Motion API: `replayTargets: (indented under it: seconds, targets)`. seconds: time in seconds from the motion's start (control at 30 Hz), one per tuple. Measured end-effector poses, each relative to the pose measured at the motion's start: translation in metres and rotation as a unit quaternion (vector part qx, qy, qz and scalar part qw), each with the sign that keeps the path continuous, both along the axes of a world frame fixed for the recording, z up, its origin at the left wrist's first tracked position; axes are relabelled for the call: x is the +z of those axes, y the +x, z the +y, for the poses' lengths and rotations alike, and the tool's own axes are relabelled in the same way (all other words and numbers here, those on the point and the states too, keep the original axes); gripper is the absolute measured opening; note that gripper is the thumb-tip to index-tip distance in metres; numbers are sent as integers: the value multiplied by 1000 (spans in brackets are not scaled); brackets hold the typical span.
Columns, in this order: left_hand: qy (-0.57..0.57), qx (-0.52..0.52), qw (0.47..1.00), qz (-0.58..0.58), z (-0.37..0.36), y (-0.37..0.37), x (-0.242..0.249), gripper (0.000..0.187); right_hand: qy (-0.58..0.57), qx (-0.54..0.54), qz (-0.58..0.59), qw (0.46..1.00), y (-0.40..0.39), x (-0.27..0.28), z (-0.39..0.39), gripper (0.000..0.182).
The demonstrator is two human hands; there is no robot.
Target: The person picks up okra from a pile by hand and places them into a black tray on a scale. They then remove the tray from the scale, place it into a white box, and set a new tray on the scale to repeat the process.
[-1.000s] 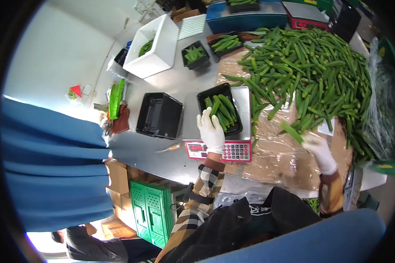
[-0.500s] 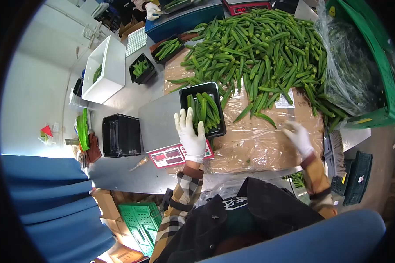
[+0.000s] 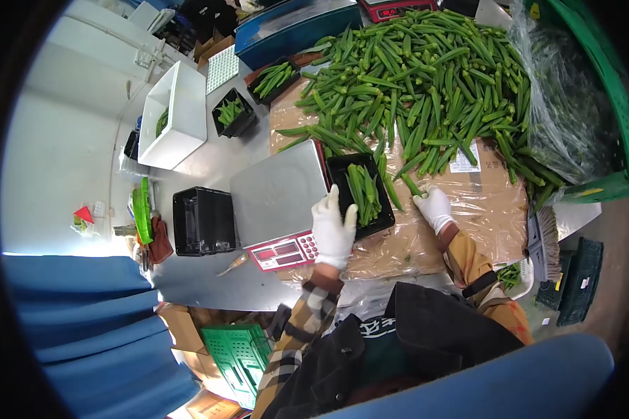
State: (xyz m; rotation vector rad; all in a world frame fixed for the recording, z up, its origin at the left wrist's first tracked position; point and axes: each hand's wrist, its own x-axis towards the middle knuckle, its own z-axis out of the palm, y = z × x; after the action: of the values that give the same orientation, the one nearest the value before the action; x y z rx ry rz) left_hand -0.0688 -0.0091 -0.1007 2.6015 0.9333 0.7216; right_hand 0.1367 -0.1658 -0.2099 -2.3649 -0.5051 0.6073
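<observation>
A white glove covers my left hand (image 3: 334, 230), which lies at the near left edge of a black tray (image 3: 379, 222) with okra pods (image 3: 363, 194) in it. Its thumb reaches over the tray's rim and the fingers wrap its side. To the right, my gloved right hand (image 3: 435, 207) has its fingers closed on the end of an okra pod (image 3: 411, 184) on the brown cardboard (image 3: 468, 244). Left of the tray is a scale (image 3: 279, 202) with a bare metal plate. A large okra heap (image 3: 426, 84) covers the far part of the cardboard.
Empty black trays (image 3: 204, 220) stand left of the scale. Two filled trays (image 3: 233, 113) (image 3: 272, 80) and a white foam box (image 3: 175, 119) are farther back. A green crate (image 3: 608, 181) with plastic film is on the right. A second scale (image 3: 398, 10) stands at the back.
The black tray has moved right, off the scale's edge, with my left hand at it. My right hand has moved left and closed on a pod. The co-worker's gloved hand is gone from the top.
</observation>
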Motion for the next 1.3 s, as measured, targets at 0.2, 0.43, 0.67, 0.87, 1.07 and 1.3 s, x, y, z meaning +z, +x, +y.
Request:
replayTargets:
  seconds: [0.2,0.43,0.67,0.87,1.07,1.3]
  targets:
    - [9,119,969,215,25,50,-4,59,-2,40,-39,998,-11,28,5,40]
    - [50,134,990,6,60,10,64,44,-36,120,-175,977,-37,25,35,72]
    - [-247,193,947,-72,124,-112,0,42,-8,145,42,989,-26,69,31,52]
    - [-289,196,910,-223,103,-141,-24,45,367,191,316,854,-67,124,87,62]
    - [-249,203,910,-261,88,-140,5,43,227,221,97,944,-66,105,136,58]
    - [-256,229,895,-285,69,-163,1,41,-107,97,-182,973,-13,46,131,104]
